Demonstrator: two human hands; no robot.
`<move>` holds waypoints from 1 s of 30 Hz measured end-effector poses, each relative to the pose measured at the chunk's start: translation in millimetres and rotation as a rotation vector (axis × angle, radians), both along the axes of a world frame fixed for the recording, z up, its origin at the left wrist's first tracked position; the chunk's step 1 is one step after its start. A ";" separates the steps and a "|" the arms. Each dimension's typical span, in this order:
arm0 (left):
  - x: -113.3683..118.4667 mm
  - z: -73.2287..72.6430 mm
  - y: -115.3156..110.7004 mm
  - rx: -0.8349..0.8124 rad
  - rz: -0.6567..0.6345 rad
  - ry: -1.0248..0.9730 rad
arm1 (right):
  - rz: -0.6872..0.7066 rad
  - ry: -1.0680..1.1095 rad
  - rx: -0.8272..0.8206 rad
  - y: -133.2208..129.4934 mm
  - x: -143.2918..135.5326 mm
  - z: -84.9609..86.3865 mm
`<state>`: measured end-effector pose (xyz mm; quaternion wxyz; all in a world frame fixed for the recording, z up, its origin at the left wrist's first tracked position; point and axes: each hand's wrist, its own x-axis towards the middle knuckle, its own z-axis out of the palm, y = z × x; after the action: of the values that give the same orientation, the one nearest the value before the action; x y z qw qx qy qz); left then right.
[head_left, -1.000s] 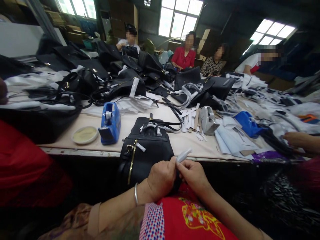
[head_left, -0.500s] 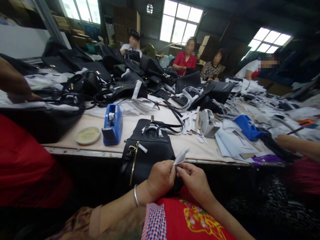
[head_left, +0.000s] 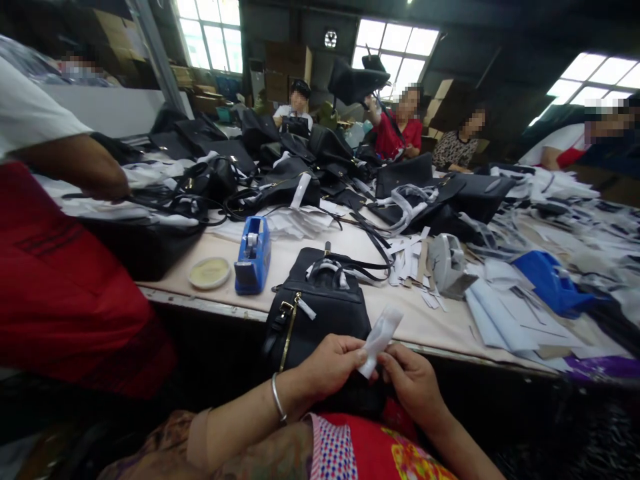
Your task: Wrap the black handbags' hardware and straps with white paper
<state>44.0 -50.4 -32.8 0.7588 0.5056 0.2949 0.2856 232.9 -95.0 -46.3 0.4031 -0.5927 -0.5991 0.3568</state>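
Observation:
A strip of thin white wrapping (head_left: 383, 335), paper or foam, stands up between my two hands. My left hand (head_left: 331, 365) pinches its lower part between thumb and fingers. My right hand (head_left: 414, 381) is closed at the strip's right edge, thumb against curled fingers; part of its grip is hidden. Just beyond the hands a black backpack (head_left: 325, 308) leans over the table edge. It has a gold zipper (head_left: 290, 330) with a white-wrapped pull and a top handle (head_left: 329, 271) covered in white wrapping. Its lower end is hidden behind my forearm and hands.
A blue tape dispenser (head_left: 253, 260) and a small round dish (head_left: 209, 273) stand left of the backpack. To the right are paper strips (head_left: 407, 261), a grey tape dispenser (head_left: 450, 263) and paper sheets (head_left: 505, 313). Black bags (head_left: 260, 137) pile up behind. Co-workers surround the table.
The white strip has been turned and spread, now showing its flat side. The view has swung left. A co-worker across the table has lifted a black bag; the arm at left has moved.

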 end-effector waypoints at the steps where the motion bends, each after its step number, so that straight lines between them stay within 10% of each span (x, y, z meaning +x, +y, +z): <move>1: 0.1 0.3 -0.7 -0.001 0.007 -0.011 | 0.005 0.007 0.009 0.1 0.7 -3.2; 8: 2.4 5.6 -1.2 0.091 -0.072 0.007 | 0.130 0.271 -0.219 0.9 8.3 -23.8; 13: -15.2 14.2 1.5 0.860 0.008 0.555 | 0.068 0.173 -0.290 6.7 12.8 -28.4; 16: -51.7 21.8 6.7 1.090 0.285 0.819 | 0.073 0.074 -0.350 9.5 12.4 -25.4; 20: -110.5 23.6 11.3 0.902 0.622 1.131 | 0.154 -0.046 -0.383 14.2 16.7 -21.4; 26: -138.7 9.1 1.0 0.537 0.454 1.086 | -0.123 -0.513 -0.154 32.2 41.2 5.5; 30: -130.2 16.1 0.1 0.471 0.524 0.861 | -0.138 -0.449 0.082 37.1 21.1 33.3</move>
<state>-86.2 -50.2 -16.6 0.3398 0.6424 0.6223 0.2907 254.0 -57.9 -13.0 0.3070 -0.6797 -0.6458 0.1631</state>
